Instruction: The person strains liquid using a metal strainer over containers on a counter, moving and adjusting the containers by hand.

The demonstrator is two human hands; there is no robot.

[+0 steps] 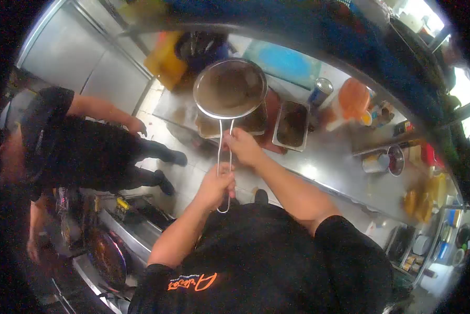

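A round fine-mesh strainer (230,86) with a metal rim is held out in front of me over the counter. Its long wire-loop handle points back toward my body. My left hand (215,188) is closed around the lower part of the handle, near its end. Farther up, close to the rim, my right hand (241,147) grips the same handle. The mesh looks brownish, and I cannot tell whether anything lies in it. Partly hidden under the strainer is a shallow metal tray (208,127). To its right stands a rectangular metal pan (291,124) with dark contents.
The steel counter (318,170) carries a tin can (322,90), an orange container (353,98) and a metal pot (376,163). A blue-topped board or box (282,60) lies behind. Another person (88,141) stands at left, beside cooking equipment (135,225). A shelf edge (297,44) runs overhead.
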